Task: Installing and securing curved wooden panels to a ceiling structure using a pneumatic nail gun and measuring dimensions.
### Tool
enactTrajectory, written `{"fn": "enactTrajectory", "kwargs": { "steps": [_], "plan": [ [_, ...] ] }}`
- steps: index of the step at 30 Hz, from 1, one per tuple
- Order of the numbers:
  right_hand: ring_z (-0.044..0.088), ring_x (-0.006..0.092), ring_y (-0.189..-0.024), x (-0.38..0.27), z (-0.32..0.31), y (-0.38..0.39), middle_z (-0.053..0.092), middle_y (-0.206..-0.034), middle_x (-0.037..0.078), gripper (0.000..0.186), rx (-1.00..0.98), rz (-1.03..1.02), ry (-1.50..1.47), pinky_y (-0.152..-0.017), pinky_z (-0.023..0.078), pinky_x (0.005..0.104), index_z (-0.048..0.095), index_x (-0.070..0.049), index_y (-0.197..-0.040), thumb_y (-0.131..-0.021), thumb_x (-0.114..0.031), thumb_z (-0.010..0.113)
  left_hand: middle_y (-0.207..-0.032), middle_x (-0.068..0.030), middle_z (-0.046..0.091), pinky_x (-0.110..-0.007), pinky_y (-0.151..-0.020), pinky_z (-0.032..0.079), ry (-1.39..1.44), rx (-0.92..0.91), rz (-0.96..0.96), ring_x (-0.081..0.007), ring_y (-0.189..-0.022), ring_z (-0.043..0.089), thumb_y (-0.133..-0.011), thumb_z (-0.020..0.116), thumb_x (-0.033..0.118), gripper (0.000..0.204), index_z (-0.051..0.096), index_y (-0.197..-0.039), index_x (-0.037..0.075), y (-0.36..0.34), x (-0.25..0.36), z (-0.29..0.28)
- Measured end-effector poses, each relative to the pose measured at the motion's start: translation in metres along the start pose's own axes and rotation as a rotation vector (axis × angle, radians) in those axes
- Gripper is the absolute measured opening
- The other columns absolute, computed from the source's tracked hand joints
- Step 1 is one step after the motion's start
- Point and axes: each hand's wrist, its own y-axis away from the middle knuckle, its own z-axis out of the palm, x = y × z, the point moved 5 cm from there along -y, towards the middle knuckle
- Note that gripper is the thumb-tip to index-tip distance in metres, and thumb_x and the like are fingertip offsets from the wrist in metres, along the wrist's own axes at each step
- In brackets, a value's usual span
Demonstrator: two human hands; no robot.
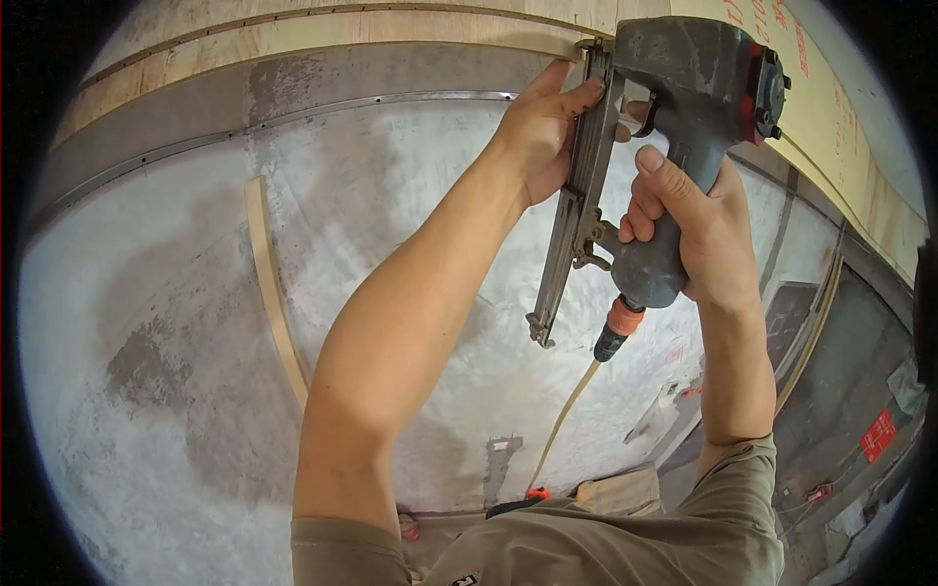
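A dark grey pneumatic nail gun (684, 73) is raised to the upper right, its nose against the edge of a plywood strip (459, 29). My right hand (699, 215) is wrapped round its handle, the thumb lying up along the near side. At the long metal magazine (576, 195), close to the nose, my left hand (542, 127) grips with the thumb across it; one finger reaches up to the strip. The fingers behind the magazine are partly hidden. A pale air hose (565, 420) runs down from an orange and black coupling (619, 324) at the handle's end.
A metal rail (381, 99) runs along the grey plastered wall or ceiling surface (195, 342). A slim wooden batten (266, 264) stands at the left. Yellowish printed board (831, 107) lies at upper right. Low on the right are a red card (877, 436) and scattered debris.
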Motion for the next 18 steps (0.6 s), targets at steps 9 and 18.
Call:
{"fn": "enactTrajectory", "kwargs": {
  "steps": [9,18],
  "plan": [
    [0.056,0.0111,-0.053,0.0004,0.0053,0.0,0.054,-0.062,0.003,0.026,0.037,-0.005,0.031,-0.053,0.053,0.0293,0.056,-0.001,-0.085,-0.095,-0.022,0.068,-0.105,-0.0131,0.069,-0.037,-0.074,0.055,-0.009,-0.001,-0.007,-0.0246,-0.082,0.067,-0.105,0.052,0.016,0.035,0.042,-0.139,0.011,-0.0017,-0.0011,-0.0035],
    [0.053,0.0127,-0.053,0.0023,0.0062,0.0026,0.049,-0.064,0.002,0.025,0.02,0.018,0.076,-0.054,0.05,0.0321,0.054,-0.004,-0.091,-0.096,-0.024,0.069,-0.105,-0.0124,0.069,-0.039,-0.077,0.057,0.032,0.015,0.005,-0.0264,-0.086,0.068,-0.105,0.052,0.014,0.037,0.041,-0.14,0.014,-0.0002,-0.0016,-0.0009]
  ]
}}
